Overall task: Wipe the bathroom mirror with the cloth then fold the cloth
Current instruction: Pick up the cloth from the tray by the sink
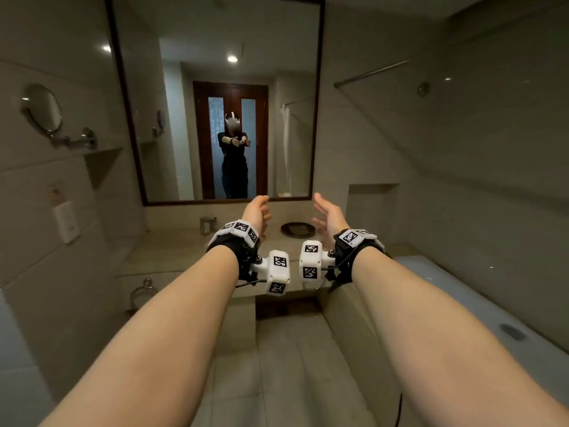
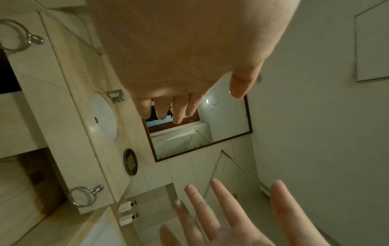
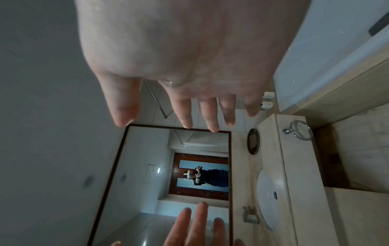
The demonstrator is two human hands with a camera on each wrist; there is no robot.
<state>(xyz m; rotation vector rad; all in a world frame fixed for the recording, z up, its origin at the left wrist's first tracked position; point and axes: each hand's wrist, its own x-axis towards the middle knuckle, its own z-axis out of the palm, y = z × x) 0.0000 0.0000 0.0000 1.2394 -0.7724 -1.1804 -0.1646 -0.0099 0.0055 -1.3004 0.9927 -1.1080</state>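
Note:
The dark-framed bathroom mirror [image 1: 221, 97] hangs on the wall straight ahead, above the stone counter; it also shows in the left wrist view [image 2: 202, 136] and the right wrist view [image 3: 168, 174]. Both arms are stretched out toward it, well short of the glass. My left hand [image 1: 257, 211] and right hand [image 1: 326, 214] face each other, palms inward, fingers straight and empty. The left wrist view shows the left fingers [image 2: 179, 109] spread; the right wrist view shows the right fingers [image 3: 185, 114] likewise. No cloth shows in any view.
A stone counter [image 1: 172, 251] holds a white sink [image 2: 103, 116], a dark round tray [image 1: 297, 230] and a small metal holder [image 1: 207, 224]. A round shaving mirror [image 1: 43, 107] juts from the left wall. A bathtub [image 1: 477, 303] lies right, under a curtain rod [image 1: 378, 69].

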